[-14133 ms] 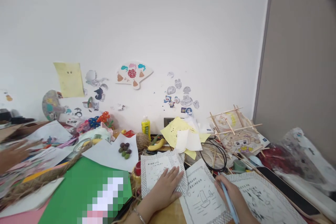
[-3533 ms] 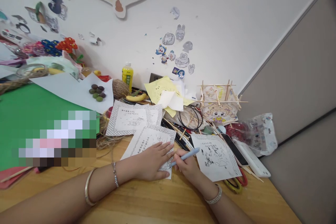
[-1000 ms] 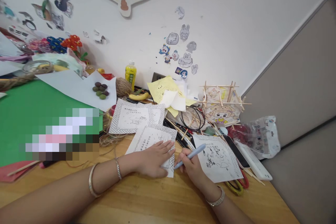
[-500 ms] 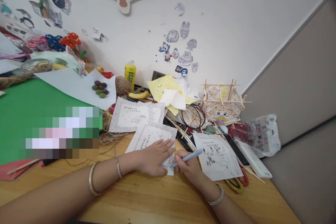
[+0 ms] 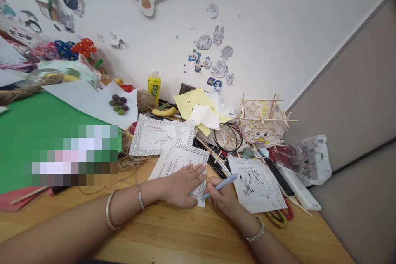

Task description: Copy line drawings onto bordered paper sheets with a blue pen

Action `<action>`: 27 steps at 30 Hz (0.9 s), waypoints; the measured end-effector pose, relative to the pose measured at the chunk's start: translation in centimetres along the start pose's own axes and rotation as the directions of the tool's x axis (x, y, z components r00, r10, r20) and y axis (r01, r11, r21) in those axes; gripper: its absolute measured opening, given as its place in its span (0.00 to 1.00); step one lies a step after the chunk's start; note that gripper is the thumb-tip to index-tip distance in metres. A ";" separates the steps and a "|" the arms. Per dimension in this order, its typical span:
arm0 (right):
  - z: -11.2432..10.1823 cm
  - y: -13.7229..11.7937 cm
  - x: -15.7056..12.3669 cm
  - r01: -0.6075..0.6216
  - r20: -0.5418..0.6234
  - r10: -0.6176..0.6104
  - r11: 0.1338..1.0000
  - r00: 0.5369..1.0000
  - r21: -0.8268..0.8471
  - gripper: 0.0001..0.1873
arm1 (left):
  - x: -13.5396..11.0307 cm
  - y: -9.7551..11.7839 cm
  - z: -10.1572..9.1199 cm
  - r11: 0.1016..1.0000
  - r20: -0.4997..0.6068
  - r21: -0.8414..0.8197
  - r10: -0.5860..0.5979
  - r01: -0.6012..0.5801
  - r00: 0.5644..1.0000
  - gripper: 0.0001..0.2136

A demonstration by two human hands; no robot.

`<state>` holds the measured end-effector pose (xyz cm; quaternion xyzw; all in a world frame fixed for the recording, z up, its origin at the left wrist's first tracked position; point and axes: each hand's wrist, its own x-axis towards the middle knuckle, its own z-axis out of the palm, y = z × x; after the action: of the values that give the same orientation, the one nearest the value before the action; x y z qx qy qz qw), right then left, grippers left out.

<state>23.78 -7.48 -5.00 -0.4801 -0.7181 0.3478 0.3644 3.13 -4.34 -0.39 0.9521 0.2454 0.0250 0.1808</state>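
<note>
My left hand (image 5: 182, 185) lies flat, fingers stretched out, on a printed sheet with a patterned border (image 5: 173, 161) near the front of the wooden table (image 5: 173, 235). My right hand (image 5: 224, 198) is closed around a light blue pen (image 5: 221, 185), whose tip touches the sheet's right edge beside my left fingertips. A second bordered sheet (image 5: 256, 183) lies just right of my right hand. A third bordered sheet (image 5: 159, 134) lies behind the first. Both wrists wear bracelets.
A green sheet (image 5: 37, 123) covers the left. White paper with dark beads (image 5: 119, 105), a twine ball (image 5: 145, 101), a yellow bottle (image 5: 154, 84), yellow papers (image 5: 193, 105), a stick lantern frame (image 5: 262, 119), a phone (image 5: 280, 177) and a plastic bag (image 5: 309, 159) crowd the back.
My right hand with the pen has shifted slightly left and down against the sheet's edge. My left hand has stayed flat on the paper.
</note>
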 end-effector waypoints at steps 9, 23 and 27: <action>0.0 -0.7 0.1 -0.067 -0.045 0.075 0.986 0.996 0.153 0.15 | -0.2 0.9 -0.8 0.999 0.037 0.004 -0.047 0.047 0.998 0.37; -0.1 -1.4 -0.2 0.045 -0.078 -0.053 0.994 0.996 -0.101 0.16 | -0.2 2.6 -0.7 0.962 0.033 0.101 -0.257 0.253 0.966 0.31; -0.1 -1.8 -0.2 0.069 -0.054 -0.076 0.991 0.996 -0.114 0.16 | -0.3 2.6 -0.6 0.966 0.012 0.102 -0.240 0.237 0.971 0.30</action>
<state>23.16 -8.23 -3.44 -0.4833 -0.7426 0.2791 0.3702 3.96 -6.42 1.13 0.9237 0.3570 -0.0206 0.1374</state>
